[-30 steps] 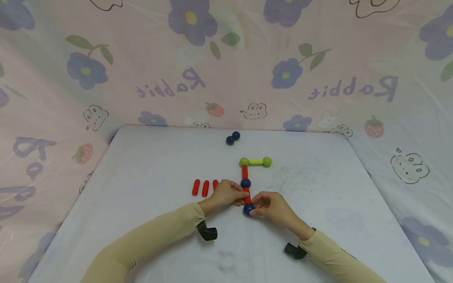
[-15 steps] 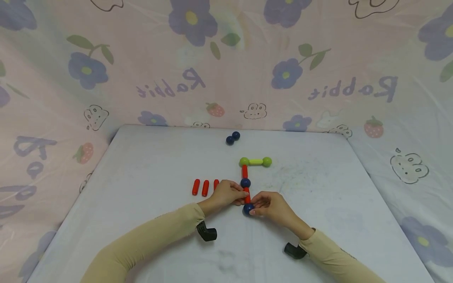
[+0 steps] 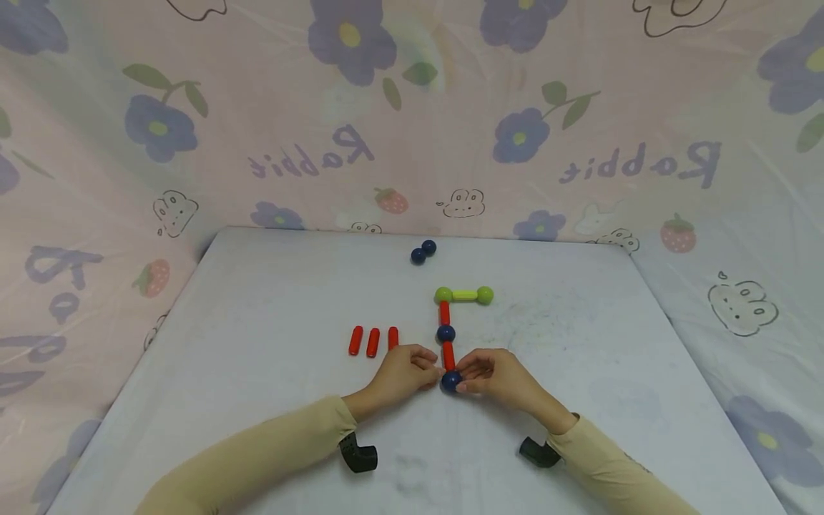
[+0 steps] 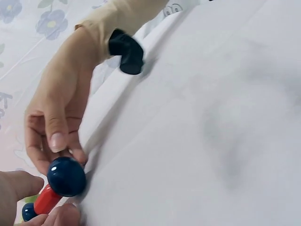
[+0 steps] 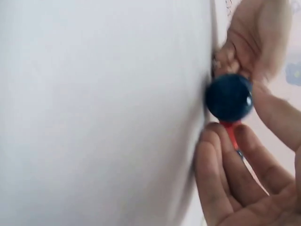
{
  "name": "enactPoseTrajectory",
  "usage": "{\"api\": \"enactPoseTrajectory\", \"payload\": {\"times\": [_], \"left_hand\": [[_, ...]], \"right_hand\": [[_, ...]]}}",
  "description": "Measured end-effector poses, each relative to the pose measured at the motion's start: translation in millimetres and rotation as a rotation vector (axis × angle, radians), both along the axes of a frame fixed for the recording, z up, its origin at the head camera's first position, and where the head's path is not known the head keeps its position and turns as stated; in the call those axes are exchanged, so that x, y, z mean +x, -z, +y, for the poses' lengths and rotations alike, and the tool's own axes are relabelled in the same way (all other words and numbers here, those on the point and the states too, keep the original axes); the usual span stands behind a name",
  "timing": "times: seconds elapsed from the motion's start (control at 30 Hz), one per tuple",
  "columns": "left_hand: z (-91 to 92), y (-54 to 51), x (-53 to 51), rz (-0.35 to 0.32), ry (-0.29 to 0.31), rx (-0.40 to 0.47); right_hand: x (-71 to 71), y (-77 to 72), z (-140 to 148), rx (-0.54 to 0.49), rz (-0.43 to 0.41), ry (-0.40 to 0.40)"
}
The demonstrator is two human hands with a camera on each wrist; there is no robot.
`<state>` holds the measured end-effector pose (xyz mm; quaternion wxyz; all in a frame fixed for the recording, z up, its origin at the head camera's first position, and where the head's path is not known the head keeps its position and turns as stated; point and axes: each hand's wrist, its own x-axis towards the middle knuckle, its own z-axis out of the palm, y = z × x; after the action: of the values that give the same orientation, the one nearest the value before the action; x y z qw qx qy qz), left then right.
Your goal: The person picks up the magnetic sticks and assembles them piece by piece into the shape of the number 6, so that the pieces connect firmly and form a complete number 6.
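A chain lies on the table: a green ball (image 3: pixel 443 295), a red rod (image 3: pixel 445 313), a blue ball (image 3: pixel 445 334), a second red rod (image 3: pixel 448 355) and a larger-looking blue ball (image 3: pixel 451 381) at the near end. A yellow-green rod (image 3: pixel 464 295) runs right from the green ball to another green ball (image 3: pixel 485 295). My right hand (image 3: pixel 502 379) holds the near blue ball from the right, thumb against it in the right wrist view. My left hand (image 3: pixel 402 375) is just left of that ball, its fingers loosely bent and gripping nothing; exact contact is unclear.
Three loose red rods (image 3: pixel 373 342) lie left of the chain, the rightmost partly behind my left hand. Two dark blue balls (image 3: pixel 423 252) sit together at the back. Black wrist-worn pieces (image 3: pixel 357 455) hang under both sleeves. A patterned curtain (image 3: pixel 412 129) surrounds the table.
My left hand has let go of the near red rod and moved slightly toward me and to the left, uncovering the rod. The right hand has stayed at the near blue ball.
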<state>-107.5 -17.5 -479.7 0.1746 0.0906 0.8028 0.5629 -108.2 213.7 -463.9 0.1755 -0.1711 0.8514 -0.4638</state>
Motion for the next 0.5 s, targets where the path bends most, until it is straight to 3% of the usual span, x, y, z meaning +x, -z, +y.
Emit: {"api": "enactPoseTrajectory", "payload": {"times": [0.23,0.5], "left_hand": [[0.8,7.2,18.5,0.025,0.046,0.024],[6.8,8.7,25.5,-0.014,0.064,0.064]], "right_hand": [[-26.3,-20.7,5,0.040,0.098,-0.071],[-60.2,-37.7,-16,0.064,0.155,-0.129]]}}
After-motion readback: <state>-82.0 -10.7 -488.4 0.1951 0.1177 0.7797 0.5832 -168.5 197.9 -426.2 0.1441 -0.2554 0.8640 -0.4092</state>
